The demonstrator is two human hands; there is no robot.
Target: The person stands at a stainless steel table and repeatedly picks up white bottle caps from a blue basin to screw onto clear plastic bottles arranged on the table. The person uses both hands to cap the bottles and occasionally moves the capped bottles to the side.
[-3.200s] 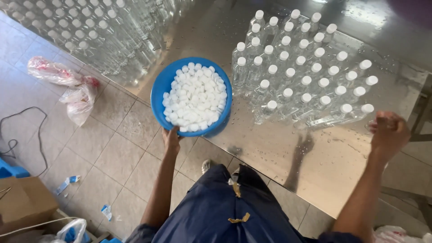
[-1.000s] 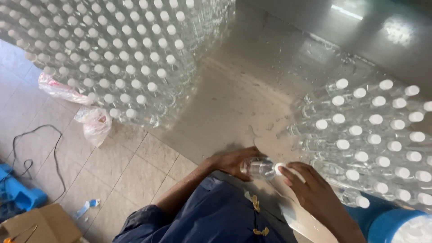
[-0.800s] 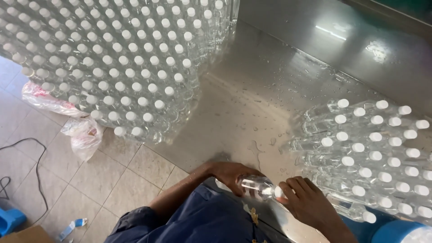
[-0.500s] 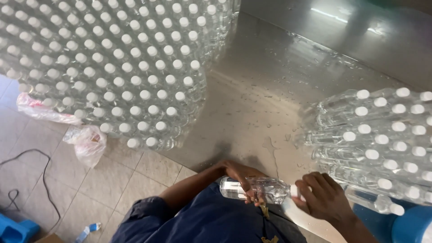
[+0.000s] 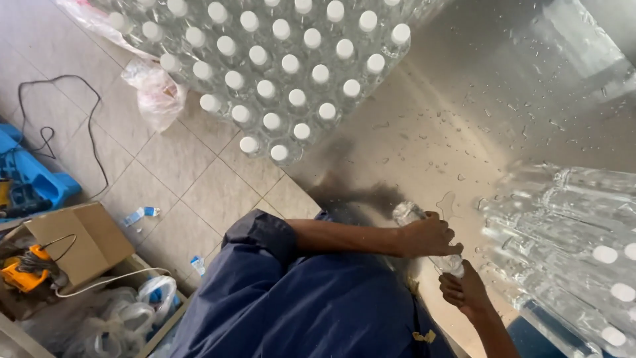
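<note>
clear bottle [image 5: 424,233] lies tilted over wet steel table [image 5: 464,126], near its front edge, between two blocks of capped bottles [image 5: 291,73]. left hand [image 5: 430,235] wrapped closed round bottle body. right hand [image 5: 464,292] fingers pinched at cap end [image 5: 454,265]; cap itself hidden. best done with body held steady, twist made at cap only, bottle kept over table.

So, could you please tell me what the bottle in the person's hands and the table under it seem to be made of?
The bottle looks like clear, thin plastic: the surface behind shows through it, and its cap is opaque white, probably plastic too. The table looks like brushed stainless steel: grey, with soft reflections and water droplets beading on it.
</note>
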